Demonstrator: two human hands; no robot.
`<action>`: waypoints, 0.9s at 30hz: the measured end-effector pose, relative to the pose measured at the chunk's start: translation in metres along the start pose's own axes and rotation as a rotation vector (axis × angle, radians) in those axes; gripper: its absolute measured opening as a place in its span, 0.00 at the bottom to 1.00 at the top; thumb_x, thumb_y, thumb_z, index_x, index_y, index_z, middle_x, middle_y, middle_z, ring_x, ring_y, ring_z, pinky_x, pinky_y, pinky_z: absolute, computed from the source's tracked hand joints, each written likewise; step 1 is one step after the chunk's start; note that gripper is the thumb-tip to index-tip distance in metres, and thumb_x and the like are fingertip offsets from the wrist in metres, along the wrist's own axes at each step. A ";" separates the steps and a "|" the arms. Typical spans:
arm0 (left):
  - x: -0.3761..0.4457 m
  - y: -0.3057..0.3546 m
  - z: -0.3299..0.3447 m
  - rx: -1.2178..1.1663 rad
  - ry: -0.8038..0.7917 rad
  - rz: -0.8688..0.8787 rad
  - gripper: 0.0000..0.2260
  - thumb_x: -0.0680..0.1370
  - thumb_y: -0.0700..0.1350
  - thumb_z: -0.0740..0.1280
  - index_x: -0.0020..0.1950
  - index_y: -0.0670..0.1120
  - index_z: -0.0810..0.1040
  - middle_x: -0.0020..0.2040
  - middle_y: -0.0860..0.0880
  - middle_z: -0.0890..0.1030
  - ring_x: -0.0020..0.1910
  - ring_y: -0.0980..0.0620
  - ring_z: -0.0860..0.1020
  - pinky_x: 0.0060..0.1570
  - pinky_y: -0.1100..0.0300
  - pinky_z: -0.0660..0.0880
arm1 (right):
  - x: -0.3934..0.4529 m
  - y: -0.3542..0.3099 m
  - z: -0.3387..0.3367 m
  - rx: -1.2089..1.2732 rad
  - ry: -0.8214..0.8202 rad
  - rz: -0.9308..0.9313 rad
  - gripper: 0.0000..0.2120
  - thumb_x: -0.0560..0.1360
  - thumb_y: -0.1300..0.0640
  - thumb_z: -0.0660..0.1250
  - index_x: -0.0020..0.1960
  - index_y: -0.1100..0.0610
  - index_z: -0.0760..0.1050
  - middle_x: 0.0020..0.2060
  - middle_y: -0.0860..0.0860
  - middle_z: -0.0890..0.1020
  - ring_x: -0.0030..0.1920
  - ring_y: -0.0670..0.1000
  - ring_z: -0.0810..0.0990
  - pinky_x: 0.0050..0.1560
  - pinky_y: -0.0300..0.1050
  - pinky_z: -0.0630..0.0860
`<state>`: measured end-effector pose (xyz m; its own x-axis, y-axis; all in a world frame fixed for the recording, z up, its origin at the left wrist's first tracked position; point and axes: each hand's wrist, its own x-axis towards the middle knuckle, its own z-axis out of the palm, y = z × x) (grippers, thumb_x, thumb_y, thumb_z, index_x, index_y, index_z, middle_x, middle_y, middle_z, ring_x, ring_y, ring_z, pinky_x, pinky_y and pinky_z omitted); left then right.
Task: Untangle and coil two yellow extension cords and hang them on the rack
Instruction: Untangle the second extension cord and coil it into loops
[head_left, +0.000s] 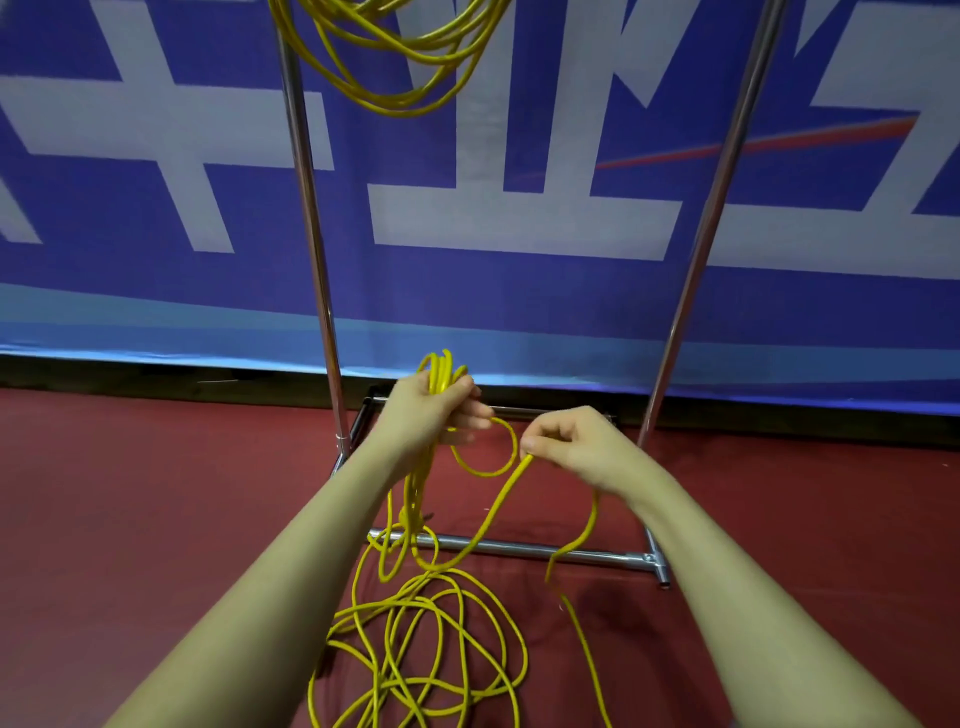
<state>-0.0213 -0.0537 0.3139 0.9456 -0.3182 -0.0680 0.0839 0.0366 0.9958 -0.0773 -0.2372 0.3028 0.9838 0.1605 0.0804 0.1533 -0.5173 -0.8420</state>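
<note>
Metal rack (311, 218) holds one coiled yellow cord (395, 57), top centre of frame. My left hand (431, 410) grips a bunch of loops of the second yellow cord (426, 639), mid-frame. My right hand (571, 441) pinches one strand. The rest lies tangled on the red floor (130, 519), bottom centre.

Our both forearms bare, stretched forward and converging. Our left hand (434, 410) raised higher, fingers (475, 415) curled tight around bundle of cord loops (441, 371). Our right hand (576, 441) just beside it, slightly lower, back up, thumb and forefinger pinching single strand.
</note>
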 end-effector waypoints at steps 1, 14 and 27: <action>-0.002 -0.002 0.002 0.039 -0.036 -0.025 0.09 0.83 0.44 0.61 0.46 0.41 0.74 0.33 0.47 0.84 0.31 0.53 0.83 0.31 0.62 0.78 | 0.000 -0.006 0.002 0.025 -0.006 -0.034 0.13 0.76 0.65 0.66 0.36 0.52 0.77 0.23 0.41 0.73 0.27 0.38 0.68 0.32 0.31 0.63; -0.006 -0.002 0.009 -0.032 -0.147 -0.028 0.14 0.83 0.45 0.59 0.40 0.43 0.72 0.26 0.53 0.62 0.22 0.59 0.57 0.20 0.68 0.55 | 0.004 0.007 0.001 0.349 0.201 0.025 0.08 0.75 0.65 0.68 0.45 0.58 0.69 0.25 0.51 0.71 0.21 0.46 0.67 0.26 0.39 0.68; -0.005 0.014 -0.010 -0.041 -0.134 -0.049 0.17 0.82 0.51 0.59 0.40 0.41 0.74 0.23 0.51 0.69 0.19 0.55 0.67 0.20 0.66 0.64 | 0.005 0.017 0.000 0.338 0.571 -0.002 0.08 0.77 0.62 0.66 0.39 0.57 0.76 0.28 0.48 0.73 0.28 0.41 0.68 0.30 0.33 0.65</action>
<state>-0.0222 -0.0422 0.3277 0.8896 -0.4443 -0.1053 0.1447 0.0554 0.9879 -0.0701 -0.2450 0.2893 0.8928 -0.3579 0.2737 0.2086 -0.2101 -0.9552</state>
